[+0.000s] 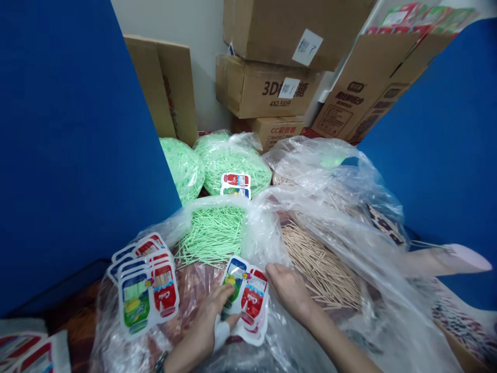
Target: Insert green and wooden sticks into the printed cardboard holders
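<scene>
My left hand [212, 324], with a white wrap at the thumb, grips a small stack of printed twin-pocket packets [254, 298] showing a red cola bottle and a green lemon drink. Close to the stack's upper right edge is my right hand [289, 290], its fingers curled together; whether something is pinched in them is hidden. Thin green sticks [212, 233] lie in an open clear bag beyond my left hand. Beige sticks [322, 264] fill another open bag beyond my right hand. Overlapping packets [147, 285] lie on the plastic to the left.
Tied bags of green sticks [236, 166] stand behind, one with packets [235, 185] against it. Cardboard boxes [267, 88] are stacked at the back. Blue panels [70, 155] flank both sides. More packets [34, 355] lie lower left. A tilted carton [357, 98] stands back right.
</scene>
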{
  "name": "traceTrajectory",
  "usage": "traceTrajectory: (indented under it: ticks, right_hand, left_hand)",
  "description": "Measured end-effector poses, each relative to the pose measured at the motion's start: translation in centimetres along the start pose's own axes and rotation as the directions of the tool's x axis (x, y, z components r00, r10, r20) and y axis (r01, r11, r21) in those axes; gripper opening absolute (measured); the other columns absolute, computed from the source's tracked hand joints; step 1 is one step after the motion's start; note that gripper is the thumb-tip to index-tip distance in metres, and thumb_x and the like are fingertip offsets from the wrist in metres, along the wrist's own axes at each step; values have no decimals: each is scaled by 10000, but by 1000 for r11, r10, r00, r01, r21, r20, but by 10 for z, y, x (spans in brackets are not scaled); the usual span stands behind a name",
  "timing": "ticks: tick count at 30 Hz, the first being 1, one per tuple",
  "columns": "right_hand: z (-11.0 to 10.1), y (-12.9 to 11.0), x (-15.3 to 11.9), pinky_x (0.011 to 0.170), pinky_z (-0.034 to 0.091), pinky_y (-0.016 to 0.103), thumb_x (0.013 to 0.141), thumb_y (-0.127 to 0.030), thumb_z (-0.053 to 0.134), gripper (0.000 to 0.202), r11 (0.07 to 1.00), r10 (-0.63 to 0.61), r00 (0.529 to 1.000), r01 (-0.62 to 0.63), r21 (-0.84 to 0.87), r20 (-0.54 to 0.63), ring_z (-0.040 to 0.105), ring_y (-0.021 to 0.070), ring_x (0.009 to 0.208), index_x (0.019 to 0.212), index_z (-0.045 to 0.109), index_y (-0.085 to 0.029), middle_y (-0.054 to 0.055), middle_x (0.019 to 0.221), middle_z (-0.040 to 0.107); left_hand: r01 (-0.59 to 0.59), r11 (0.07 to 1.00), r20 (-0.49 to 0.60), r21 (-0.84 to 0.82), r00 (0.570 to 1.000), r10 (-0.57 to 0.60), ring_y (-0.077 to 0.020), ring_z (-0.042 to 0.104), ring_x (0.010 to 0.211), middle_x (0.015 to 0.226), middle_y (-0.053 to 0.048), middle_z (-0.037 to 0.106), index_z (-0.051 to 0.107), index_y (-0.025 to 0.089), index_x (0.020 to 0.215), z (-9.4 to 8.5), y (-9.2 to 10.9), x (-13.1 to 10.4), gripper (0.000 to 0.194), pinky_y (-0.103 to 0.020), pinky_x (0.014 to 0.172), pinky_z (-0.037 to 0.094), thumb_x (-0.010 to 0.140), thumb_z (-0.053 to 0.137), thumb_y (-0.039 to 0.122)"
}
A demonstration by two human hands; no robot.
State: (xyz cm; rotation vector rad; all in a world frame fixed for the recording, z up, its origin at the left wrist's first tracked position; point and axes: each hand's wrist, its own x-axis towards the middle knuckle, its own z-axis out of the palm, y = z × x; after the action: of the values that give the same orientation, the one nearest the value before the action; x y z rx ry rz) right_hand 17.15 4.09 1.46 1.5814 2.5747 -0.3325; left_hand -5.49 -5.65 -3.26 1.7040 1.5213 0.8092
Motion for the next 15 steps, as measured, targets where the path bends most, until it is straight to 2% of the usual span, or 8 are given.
traceTrajectory:
  ticks: [2,3,5,7,10,13,15]
  right_hand:
    - [-2,-1,-4,643,410,265,957,-240,363,240,975,-44,997,57,213,-69,627,188,712,802,539,-191,60,776,657]
    - [-2,-3,-5,643,416,262,962,-275,362,242,934,-41,995,72,351,-95,617,176,687,801,524,-194,43,750,644]
    - [1,-8,-6,613,427,246,948,-359,418,195,773,15,995,48,632,-94,604,157,643,882,509,-199,5,723,627]
    - [6,-14,-6,577,435,235,897,-415,524,247,582,68,997,-15,813,-31,606,154,628,1016,492,-201,-18,726,633]
    - [14,-22,-3,613,464,255,839,-450,611,332,415,72,997,-50,908,22,623,175,695,1028,537,-187,1,784,668]
    - [10,-31,-3,667,477,274,840,-486,601,322,201,18,998,-56,978,54,618,177,741,912,584,-173,14,809,663]
    - [1,-39,-4,672,473,269,808,-513,634,351,22,-35,994,-99,995,100,605,159,716,890,578,-176,-2,777,640]
  left_hand:
    - [4,1000,19,-7,1000,-4,-324,564,1216,1314,-173,609,625,191,1246,3,-2,0,480,-479,1022,452,769,656,239]
    - [10,1000,26,-11,1000,-10,-327,556,1226,1320,-172,604,624,192,1247,4,-2,1,485,-486,1028,444,765,657,233]
    - [29,999,40,-23,999,-28,-332,550,1230,1325,-171,601,631,195,1237,4,-1,3,479,-503,1035,432,760,660,230]
    - [47,998,56,-52,997,-44,-330,555,1223,1326,-169,600,633,196,1230,4,-1,5,466,-509,1037,427,766,659,233]
    - [73,992,27,-108,997,-70,-327,506,1270,1370,-162,559,599,209,1266,5,-2,7,503,-519,1062,390,768,665,230]
    - [82,985,-55,-152,994,-91,-344,294,1403,1527,-183,333,399,191,1431,3,1,11,781,-546,1127,255,726,726,268]
    - [90,962,-63,-256,992,-109,-353,231,1424,1565,-190,232,225,191,1502,0,9,16,995,-536,1132,243,678,774,297]
